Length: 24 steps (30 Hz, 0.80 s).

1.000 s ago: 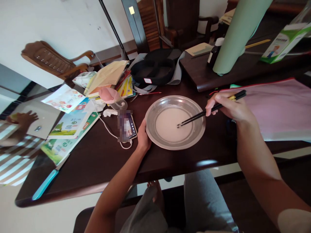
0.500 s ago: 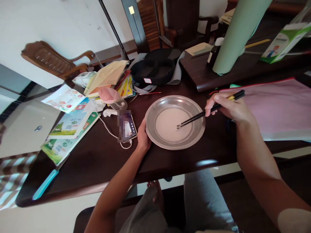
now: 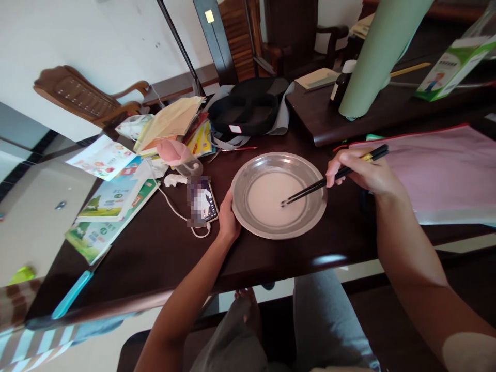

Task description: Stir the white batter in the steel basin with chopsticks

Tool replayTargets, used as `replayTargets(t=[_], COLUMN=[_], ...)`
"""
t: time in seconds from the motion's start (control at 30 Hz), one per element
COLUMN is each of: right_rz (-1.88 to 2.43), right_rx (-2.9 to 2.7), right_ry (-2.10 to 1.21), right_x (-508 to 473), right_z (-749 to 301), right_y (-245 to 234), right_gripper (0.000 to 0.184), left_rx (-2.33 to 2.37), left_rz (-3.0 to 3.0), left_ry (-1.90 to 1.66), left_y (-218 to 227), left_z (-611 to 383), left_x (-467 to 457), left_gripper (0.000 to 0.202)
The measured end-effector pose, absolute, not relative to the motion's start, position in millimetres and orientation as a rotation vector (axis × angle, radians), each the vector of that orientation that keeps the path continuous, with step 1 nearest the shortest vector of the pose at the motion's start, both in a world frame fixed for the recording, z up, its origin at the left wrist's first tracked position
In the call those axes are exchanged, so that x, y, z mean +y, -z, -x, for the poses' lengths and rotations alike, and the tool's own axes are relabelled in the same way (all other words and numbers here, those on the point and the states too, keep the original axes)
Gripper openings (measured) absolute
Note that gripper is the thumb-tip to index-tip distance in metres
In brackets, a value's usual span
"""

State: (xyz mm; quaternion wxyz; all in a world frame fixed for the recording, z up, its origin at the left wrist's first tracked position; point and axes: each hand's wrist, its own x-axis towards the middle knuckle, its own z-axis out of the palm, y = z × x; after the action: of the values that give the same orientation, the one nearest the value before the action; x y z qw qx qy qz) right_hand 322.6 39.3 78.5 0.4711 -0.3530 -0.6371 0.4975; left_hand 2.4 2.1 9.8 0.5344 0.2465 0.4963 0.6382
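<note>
A round metal basin (image 3: 279, 232) rests on the dark wooden table, with a pale, milky liquid (image 3: 271, 199) in its bottom. My left hand (image 3: 229, 219) grips the basin's left rim, its fingers partly hidden beneath the edge. Over on the right side, my right hand (image 3: 358, 168) is closed around a pair of black chopsticks (image 3: 310, 189) with gold bands. Their tips dip into the liquid near the basin's middle. Just left of my left hand lies a phone (image 3: 205, 201) with a white cable plugged in.
A blue-handled knife (image 3: 73, 294) lies near the table's left edge by several booklets (image 3: 108, 201). Behind are a pink-topped cup (image 3: 178, 155) and a black bag (image 3: 248, 108). A pink sheet (image 3: 445, 170) and a green roll (image 3: 380, 62) are at right. Striped cloth (image 3: 34, 341) shows at lower left.
The chopsticks have shifted very slightly left in the liquid. The striped cloth at lower left has moved right and down, and a bright green object now shows there. My left hand holds still.
</note>
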Motion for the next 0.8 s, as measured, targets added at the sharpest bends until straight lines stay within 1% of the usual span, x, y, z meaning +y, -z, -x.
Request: replayTargets(t=[0.1, 0.2, 0.33, 0.43, 0.57, 0.7, 0.8], right_rz=[0.860, 0.879, 0.898, 0.854, 0.836, 0.893, 0.915], right_rx=[-1.686, -1.794, -1.654, -1.558, -1.703, -1.817, -1.703], right_ry=[-1.264, -1.197, -1.113, -1.188, -1.255, -1.169, -1.099], right_x=[35, 34, 39, 40, 35, 33, 37], right_z=[-312, -305, -316, -324, -314, -304, -313], right_y=[-80, -81, -80, -79, -80, -82, -81], right_gripper=[0.052, 0.051, 0.050, 0.050, 0.050, 0.051, 0.050], left_rx=[1.181, 1.192, 1.196, 1.197, 1.192, 1.183, 1.182], left_rz=[-0.589, -0.592, -0.614, -0.617, -0.599, -0.580, -0.578], left_ry=[-1.510, -1.497, -1.506, -1.512, -1.508, -1.499, -1.499], left_y=[-9, -8, -10, -11, -10, -8, -9], left_z=[-2, -2, -2, -2, -2, -2, -2], left_x=[2, 2, 2, 2, 2, 2, 2], left_gripper=[0.028, 0.031, 0.031, 0.029, 0.029, 0.029, 0.027])
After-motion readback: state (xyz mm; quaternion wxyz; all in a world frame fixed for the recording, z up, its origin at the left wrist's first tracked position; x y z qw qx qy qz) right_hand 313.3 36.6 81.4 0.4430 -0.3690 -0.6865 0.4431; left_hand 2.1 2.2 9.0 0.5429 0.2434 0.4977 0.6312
